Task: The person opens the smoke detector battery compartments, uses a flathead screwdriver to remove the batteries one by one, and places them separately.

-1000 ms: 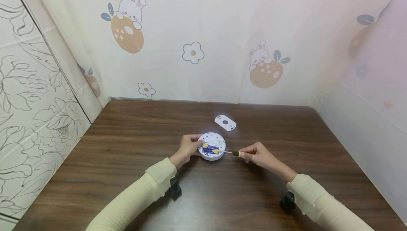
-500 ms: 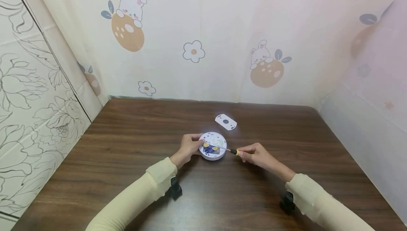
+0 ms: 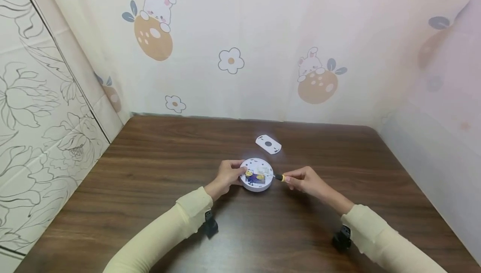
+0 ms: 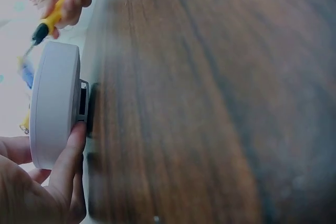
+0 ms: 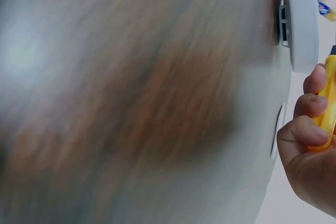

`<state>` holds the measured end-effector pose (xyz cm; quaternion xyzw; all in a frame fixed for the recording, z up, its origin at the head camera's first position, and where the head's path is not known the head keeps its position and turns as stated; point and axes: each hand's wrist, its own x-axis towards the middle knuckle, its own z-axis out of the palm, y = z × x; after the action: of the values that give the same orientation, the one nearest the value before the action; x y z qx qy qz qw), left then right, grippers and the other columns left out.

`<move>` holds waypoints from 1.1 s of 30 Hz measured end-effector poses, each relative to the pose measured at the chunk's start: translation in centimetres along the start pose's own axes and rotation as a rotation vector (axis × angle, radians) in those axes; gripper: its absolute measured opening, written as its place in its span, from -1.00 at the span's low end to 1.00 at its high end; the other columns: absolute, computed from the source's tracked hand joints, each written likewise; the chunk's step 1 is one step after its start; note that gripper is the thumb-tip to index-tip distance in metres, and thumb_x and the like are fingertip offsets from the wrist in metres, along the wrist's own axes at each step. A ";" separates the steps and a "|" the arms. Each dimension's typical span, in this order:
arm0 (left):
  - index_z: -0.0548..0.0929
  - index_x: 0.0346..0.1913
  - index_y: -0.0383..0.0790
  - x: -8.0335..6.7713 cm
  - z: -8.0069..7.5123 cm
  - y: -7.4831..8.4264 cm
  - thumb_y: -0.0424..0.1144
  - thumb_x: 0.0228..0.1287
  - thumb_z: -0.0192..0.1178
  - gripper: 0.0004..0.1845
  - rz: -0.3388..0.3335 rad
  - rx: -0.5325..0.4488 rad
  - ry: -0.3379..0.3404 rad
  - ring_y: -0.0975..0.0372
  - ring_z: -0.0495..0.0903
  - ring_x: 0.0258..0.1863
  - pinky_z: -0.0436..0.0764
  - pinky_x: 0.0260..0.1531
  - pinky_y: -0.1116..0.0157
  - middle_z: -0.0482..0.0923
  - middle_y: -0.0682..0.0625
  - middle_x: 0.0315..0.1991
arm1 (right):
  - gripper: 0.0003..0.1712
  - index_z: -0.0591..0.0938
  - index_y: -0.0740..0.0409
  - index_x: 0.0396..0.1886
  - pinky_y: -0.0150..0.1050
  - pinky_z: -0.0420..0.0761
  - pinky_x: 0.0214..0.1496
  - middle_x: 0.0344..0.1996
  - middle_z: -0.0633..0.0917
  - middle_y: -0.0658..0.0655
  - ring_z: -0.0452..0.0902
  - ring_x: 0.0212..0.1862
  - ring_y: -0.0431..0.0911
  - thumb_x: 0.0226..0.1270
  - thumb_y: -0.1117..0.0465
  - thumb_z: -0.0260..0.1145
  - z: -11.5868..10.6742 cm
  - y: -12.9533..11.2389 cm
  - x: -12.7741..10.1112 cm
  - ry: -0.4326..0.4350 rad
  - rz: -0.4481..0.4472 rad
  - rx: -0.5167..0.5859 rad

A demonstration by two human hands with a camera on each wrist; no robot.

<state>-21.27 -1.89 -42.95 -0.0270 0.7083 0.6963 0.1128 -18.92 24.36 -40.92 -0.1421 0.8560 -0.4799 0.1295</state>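
no legible text (wall lettering cut off)

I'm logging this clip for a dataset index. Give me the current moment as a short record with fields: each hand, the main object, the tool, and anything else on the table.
left hand: grips the left rim of the round white device, steadying it on the table
right hand: holds the yellow-handled screwdriver by its handle
round white device: lies flat with its open side up, blue and yellow parts showing inside
yellow-handled screwdriver: shaft points left into the open device
white cover piece: lies apart, behind the device
table: dark brown wood
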 end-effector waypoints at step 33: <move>0.53 0.16 -0.41 -0.8 -0.5 0.0 -0.41 0.32 0.14 -0.64 -0.059 0.000 0.006 0.14 0.62 -0.35 0.72 -0.43 0.20 0.52 -0.27 -0.05 | -0.71 0.51 0.43 -0.03 -0.11 0.48 -0.13 -0.18 0.60 0.32 0.46 -0.14 0.12 0.50 0.25 0.05 -2.3 -0.4 0.6 0.159 0.009 -0.161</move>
<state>-20.59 -2.45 -42.78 -0.0502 0.7075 0.6927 0.1310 -20.25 25.73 -39.52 -0.1097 0.8999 -0.4190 0.0516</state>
